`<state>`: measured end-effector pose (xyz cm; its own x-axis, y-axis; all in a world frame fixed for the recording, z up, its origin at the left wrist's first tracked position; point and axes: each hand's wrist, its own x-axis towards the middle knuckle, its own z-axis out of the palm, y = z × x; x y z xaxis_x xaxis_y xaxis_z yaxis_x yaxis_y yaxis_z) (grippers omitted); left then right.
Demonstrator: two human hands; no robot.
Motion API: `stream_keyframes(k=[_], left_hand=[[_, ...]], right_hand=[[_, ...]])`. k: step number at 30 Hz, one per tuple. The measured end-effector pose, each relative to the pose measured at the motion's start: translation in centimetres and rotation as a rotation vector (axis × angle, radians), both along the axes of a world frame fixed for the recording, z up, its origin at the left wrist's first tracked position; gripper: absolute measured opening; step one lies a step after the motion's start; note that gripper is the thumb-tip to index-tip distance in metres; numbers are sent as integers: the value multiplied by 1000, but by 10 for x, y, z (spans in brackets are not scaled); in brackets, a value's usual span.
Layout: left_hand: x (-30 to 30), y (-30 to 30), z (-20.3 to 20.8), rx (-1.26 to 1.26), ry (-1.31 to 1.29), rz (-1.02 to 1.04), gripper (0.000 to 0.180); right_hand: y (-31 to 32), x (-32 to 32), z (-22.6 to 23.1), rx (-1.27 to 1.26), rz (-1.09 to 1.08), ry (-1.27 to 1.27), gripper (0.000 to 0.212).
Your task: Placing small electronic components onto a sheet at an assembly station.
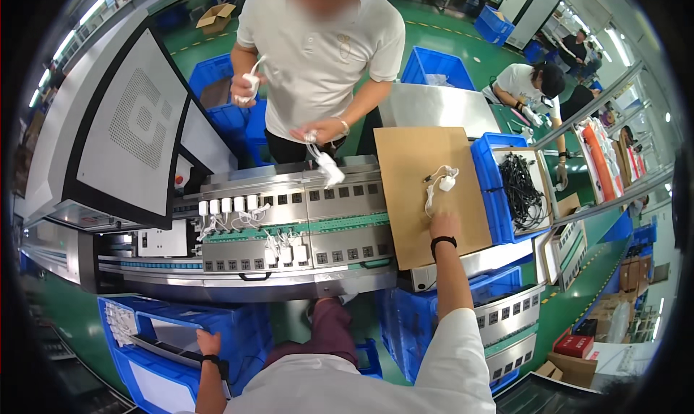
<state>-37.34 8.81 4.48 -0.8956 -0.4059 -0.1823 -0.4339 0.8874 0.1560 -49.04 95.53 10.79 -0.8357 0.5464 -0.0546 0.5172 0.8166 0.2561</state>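
My right hand [444, 225] reaches over a brown cardboard sheet [405, 175], its fingers blurred. Just beyond it lies a white charger [447, 183] with a white cable [430, 197] that runs down beside the fingers; whether they grip the cable cannot be made out. Low on the left, my left hand [208, 342] is closed at the edge of a blue bin [224, 320]; what is in its fingers is hidden. Across the line, a co-worker holds a white charger [248, 87] in one hand and another white charger [331, 172], hanging by its cable, in the other.
A metal conveyor line [340, 233] with sockets and several white chargers [286, 253] runs between us. Right of the cardboard, a blue crate [499, 222] holds black cables [522, 190]. A large white machine [123, 125] stands left. Another person [524, 85] works at the far right.
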Motion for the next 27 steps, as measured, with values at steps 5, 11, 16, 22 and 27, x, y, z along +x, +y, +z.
stream_keyframes(k=[5,11,16,22,27], left_hand=[[-4,-1,0,-16,-45,18,58],[4,-13,0,-6,-3,20,59],[-7,-6,12,58,-102,18,61],[3,-15,8,124,-91,1,62],[-3,-10,6,121,-37,-29,61]], right_hand=[[25,-3,-2,-432,-51,228,23],[39,-48,8,-430,-284,741,24],[75,-65,-5,-285,-518,840,26],[64,-76,3,-593,-327,898,29],[49,-62,15,-538,-380,714,32]])
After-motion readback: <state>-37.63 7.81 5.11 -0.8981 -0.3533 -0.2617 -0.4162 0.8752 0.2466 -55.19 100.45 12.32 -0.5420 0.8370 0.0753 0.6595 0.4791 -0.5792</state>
